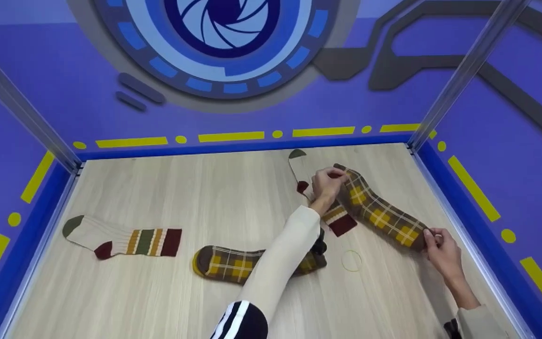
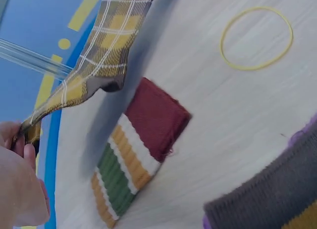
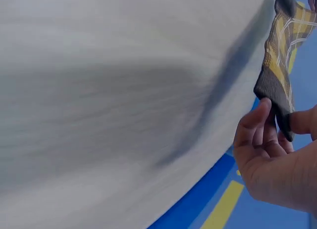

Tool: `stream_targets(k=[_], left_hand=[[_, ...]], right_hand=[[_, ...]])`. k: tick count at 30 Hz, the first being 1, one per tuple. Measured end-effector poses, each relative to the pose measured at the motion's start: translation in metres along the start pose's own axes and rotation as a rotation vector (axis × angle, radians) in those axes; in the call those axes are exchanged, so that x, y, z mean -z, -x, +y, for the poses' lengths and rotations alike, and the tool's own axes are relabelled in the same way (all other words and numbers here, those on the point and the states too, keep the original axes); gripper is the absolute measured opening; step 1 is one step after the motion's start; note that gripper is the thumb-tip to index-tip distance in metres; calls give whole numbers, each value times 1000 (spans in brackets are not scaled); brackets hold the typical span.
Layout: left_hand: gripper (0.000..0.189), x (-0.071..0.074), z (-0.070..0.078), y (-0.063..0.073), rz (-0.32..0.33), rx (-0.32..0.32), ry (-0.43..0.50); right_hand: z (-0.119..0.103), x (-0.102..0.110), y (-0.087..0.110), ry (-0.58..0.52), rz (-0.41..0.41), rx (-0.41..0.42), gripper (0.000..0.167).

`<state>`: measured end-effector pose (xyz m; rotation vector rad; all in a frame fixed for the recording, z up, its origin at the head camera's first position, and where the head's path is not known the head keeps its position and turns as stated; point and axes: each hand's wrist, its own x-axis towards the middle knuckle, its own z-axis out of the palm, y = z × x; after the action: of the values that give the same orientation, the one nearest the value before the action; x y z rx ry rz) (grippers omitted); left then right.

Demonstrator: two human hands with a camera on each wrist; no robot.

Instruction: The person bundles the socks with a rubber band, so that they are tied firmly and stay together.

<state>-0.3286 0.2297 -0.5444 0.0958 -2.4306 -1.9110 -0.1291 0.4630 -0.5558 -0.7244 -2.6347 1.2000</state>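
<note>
A brown and yellow plaid sock [image 1: 379, 212] is stretched between both hands above the right side of the table. My left hand [image 1: 328, 183] pinches its far, upper-left end; in the left wrist view that hand [image 2: 22, 189] shows at the lower left. The dark brown band at the near end is pinched between thumb and fingers of my right hand [image 1: 444, 254], also visible in the right wrist view [image 3: 272, 155]. Partly beneath the left hand and forearm lies a cream sock [image 1: 344, 223] with striped cuff, its maroon edge [image 2: 156, 117] plain in the left wrist view.
More plaid socks [image 1: 228, 263], seemingly stacked, lie under the left forearm. A second striped cream sock [image 1: 130, 240] lies flat at left. A thin yellow rubber band [image 1: 352, 261] rests near the table's middle right. Blue panels [image 1: 224, 122] wall the table's back and sides.
</note>
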Motion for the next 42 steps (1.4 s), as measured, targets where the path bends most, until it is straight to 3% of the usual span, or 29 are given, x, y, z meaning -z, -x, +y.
stream_targets(k=[7, 13, 21, 26, 29, 34, 38, 42], left_hand=[[19, 24, 9, -6, -32, -32, 108], [31, 56, 1, -15, -122, 14, 274], [47, 113, -19, -23, -289, 179, 403], [59, 149, -32, -24, -377, 195, 404], [60, 165, -37, -23, -388, 189, 382], [55, 180, -44, -22, -370, 185, 377], [47, 193, -46, -18, -346, 198, 352], [40, 215, -50, -10, -361, 173, 323]], right_hand=[[-24, 0, 1, -43, 113, 50, 33], [-39, -8, 2, -98, 108, 45, 36], [-58, -34, 1, -372, -132, 11, 42], [-69, -51, 1, -571, -255, 12, 34], [-73, -58, 1, -661, -315, 16, 31], [-76, -65, 1, -690, -392, 40, 27], [-78, -68, 3, -732, -496, 20, 36], [-84, -70, 10, -783, -593, -26, 45]])
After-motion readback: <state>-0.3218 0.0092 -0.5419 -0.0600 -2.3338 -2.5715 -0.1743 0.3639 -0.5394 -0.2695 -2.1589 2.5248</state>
